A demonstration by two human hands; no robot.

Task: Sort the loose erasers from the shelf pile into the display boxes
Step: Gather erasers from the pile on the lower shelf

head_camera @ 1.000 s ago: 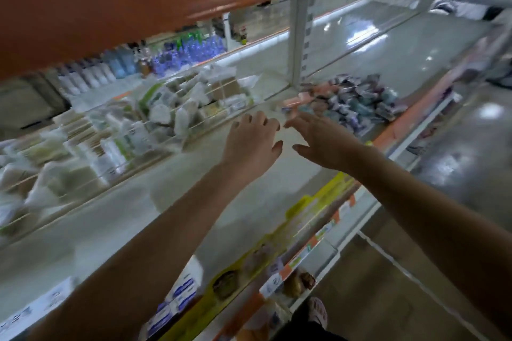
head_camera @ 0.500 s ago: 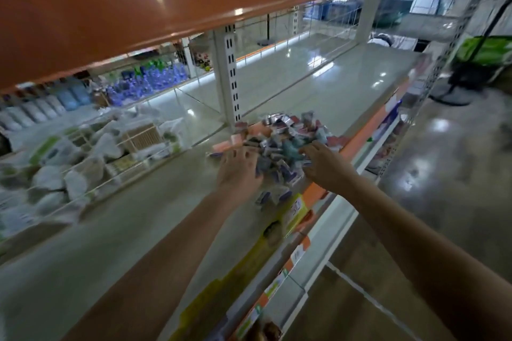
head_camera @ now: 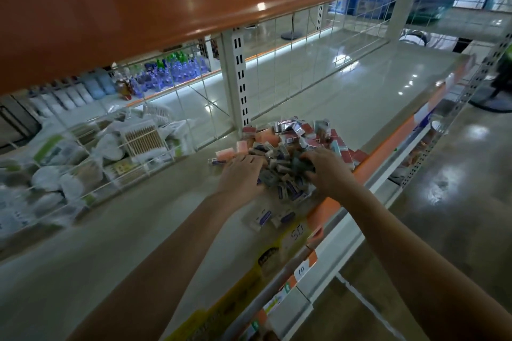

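Note:
A pile of loose erasers (head_camera: 288,152) in purple, grey, pink and red wrappers lies on the pale shelf (head_camera: 133,230) near its front edge. My left hand (head_camera: 242,176) lies palm down against the pile's left side, fingers fairly straight. On the pile's right side my right hand (head_camera: 327,171) has its fingers curled down into the erasers. A few erasers (head_camera: 273,217) lie apart, nearer to me. No display boxes can be made out.
A white wire divider (head_camera: 155,147) fences off bagged goods (head_camera: 55,158) at the left. A slotted upright post (head_camera: 238,77) stands just behind the pile. An orange shelf (head_camera: 138,3) hangs overhead. The shelf lip carries orange and yellow price labels (head_camera: 302,252).
Both hands have moved forward and right from the bare shelf onto the eraser pile, and now bracket it from both sides. My view has swung toward the pile.

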